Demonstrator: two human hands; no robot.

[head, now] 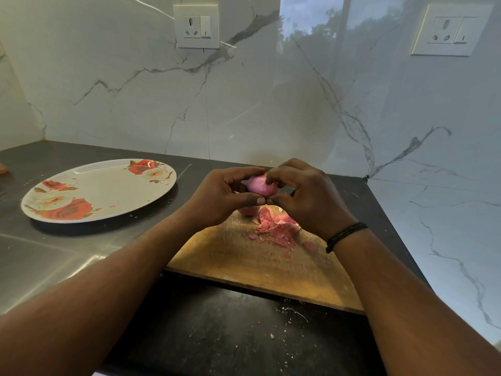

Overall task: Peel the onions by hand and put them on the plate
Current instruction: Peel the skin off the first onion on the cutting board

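Observation:
Both hands hold a small pink onion [260, 185] above the wooden cutting board [244, 256]. My left hand [222, 196] grips it from the left, thumb under it and fingers over the top. My right hand [303, 194] pinches it from the right with fingertips on its upper side. Pink peel scraps [279, 230] lie in a heap on the board below the hands. Part of another onion [245, 210] shows under my left hand on the board. A white plate with red roses [100, 189] sits to the left with nothing on it but a few crumbs.
The dark counter [206, 329] runs to marble walls behind and on the right, which meet in a corner [366, 177]. Two wall sockets [196, 25] are mounted above. Peel crumbs dot the counter near the board's front edge. An orange object [3, 169] shows at the far left.

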